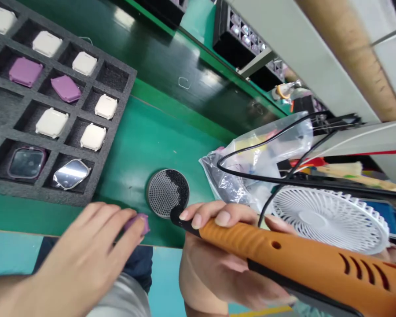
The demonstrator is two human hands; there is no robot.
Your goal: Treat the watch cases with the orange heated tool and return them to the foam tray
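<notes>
My left hand (86, 251) pinches a small purple plastic casing (140, 223) between its fingertips, near the bench's front edge. My right hand (218, 264) is shut around an orange-and-black soldering iron (284, 257), whose black tip end (176, 216) lies over a round perforated metal pad (167, 193) partly covered in black residue. A dark foam tray (117, 119) at the upper left holds several white casings (52, 123), several purple casings (66, 88), and mirrored glass-faced pieces (71, 174) in separate compartments.
A green bench mat (158, 141) runs under the tray. To the right lie a crumpled plastic bag (251, 163), black cables (284, 176) and a white fan (330, 220). An LED lamp (240, 35) and pale metal shelf frame (317, 53) stand at the upper right.
</notes>
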